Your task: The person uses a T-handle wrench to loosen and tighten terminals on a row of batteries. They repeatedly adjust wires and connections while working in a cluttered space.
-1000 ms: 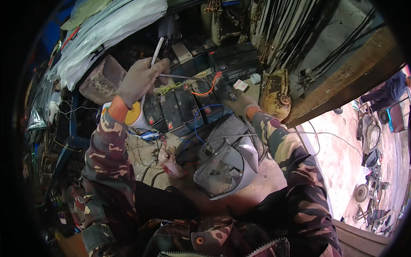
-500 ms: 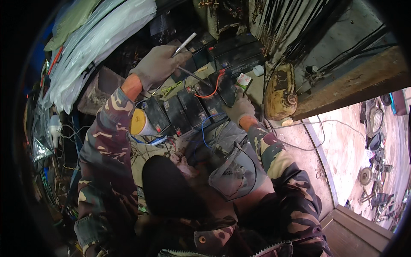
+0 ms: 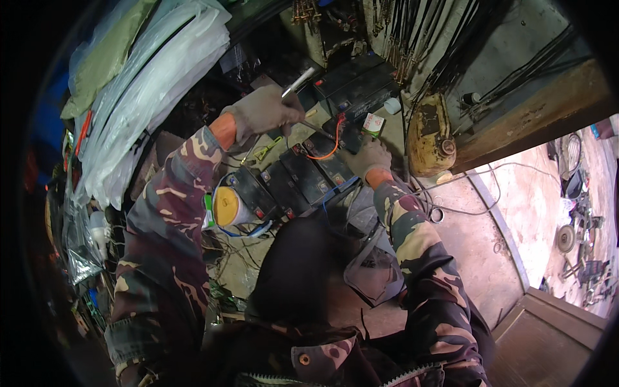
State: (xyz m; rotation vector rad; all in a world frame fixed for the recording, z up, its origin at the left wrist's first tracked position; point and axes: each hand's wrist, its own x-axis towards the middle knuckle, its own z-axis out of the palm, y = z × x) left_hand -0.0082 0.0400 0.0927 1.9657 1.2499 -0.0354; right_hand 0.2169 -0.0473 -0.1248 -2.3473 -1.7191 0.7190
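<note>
In my gloved left hand (image 3: 267, 115) is a metal rod (image 3: 298, 82), its pale end sticking up past the fingers. A darker shaft slants from this fist toward the batteries. Several black batteries (image 3: 280, 184) stand side by side under my hands, with an orange wire (image 3: 327, 155) looped over them. My gloved right hand (image 3: 369, 160) is closed at the end of the rightmost battery (image 3: 349, 137); some of its fingers are hidden. Just beyond those fingertips is a small white and green box (image 3: 373, 124).
More black batteries (image 3: 358, 84) sit behind. A stained yellowish jug (image 3: 431, 135) stands at right near a rusty beam (image 3: 535, 116). A tub with a yellow lid (image 3: 227, 205) is at left. Plastic sheeting (image 3: 155, 71) hangs at far left; loose cables (image 3: 461, 205) lie right.
The view has shifted, and most things appear farther right and lower. My left hand still has the rod, now steeper at its pale end. My right hand stays by the same battery.
</note>
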